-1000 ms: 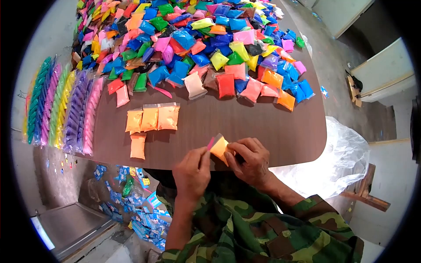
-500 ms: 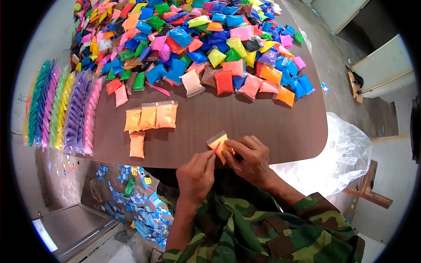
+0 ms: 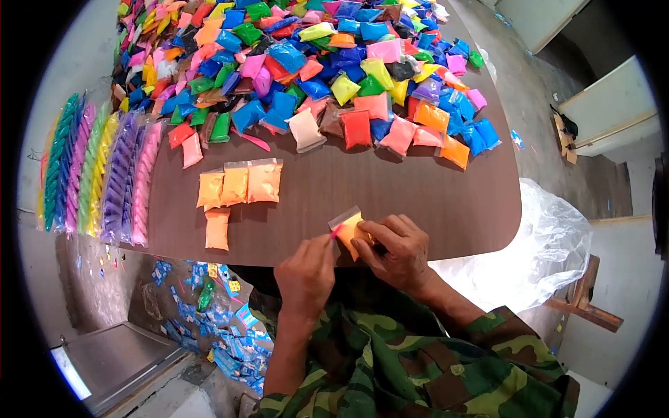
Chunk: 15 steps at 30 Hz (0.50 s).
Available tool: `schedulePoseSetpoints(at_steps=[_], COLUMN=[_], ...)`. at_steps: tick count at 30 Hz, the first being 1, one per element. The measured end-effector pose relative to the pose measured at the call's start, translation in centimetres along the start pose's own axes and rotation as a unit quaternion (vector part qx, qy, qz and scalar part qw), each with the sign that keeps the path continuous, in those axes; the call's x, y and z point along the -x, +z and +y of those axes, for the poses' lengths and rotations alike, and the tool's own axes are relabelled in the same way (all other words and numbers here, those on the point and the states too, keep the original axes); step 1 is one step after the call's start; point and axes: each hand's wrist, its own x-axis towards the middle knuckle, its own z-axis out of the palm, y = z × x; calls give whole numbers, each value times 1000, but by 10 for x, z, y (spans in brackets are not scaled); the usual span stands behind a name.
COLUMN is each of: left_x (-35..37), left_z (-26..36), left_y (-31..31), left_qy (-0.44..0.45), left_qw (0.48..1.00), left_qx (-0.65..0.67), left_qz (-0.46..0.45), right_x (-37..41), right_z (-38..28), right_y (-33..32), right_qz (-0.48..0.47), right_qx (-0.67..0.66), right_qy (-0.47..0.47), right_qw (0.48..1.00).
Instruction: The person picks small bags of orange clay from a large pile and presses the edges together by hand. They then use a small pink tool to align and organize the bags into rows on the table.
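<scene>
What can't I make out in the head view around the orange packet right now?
Head view only.
orange packet: lower part covered by the right hand.
pink strip: lower end buried in the left hand; too small to identify.
packet pile: far end cut off by top edge.
blue items on floor: too small to read.

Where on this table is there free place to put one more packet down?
The bare table is free between the four orange packets, the heap and the right hand with its held packet; also right of that hand. The far half is crowded. The left hand pinches a pink strip.
</scene>
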Motion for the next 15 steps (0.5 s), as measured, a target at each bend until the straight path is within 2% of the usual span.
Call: schedulePoseSetpoints(at_steps=[4, 7, 10, 15], left_x=[-13, -8, 4, -9], left_z=[-1, 9, 19, 0], left_y=[-10, -9, 0, -2], left_qy=[-14, -3, -2, 11], left_qw=[999, 999, 998, 1000], left_qx=[-37, 38, 56, -7], left_qz=[19, 14, -27, 1], right_x=[-1, 1, 3, 2], right_z=[2, 4, 7, 5], right_y=[1, 2, 5, 2], right_qz=[2, 14, 26, 16], right_qx=[-3, -17, -29, -8], right_qy=[-11, -11, -11, -26], right_qw=[1000, 1000, 999, 999])
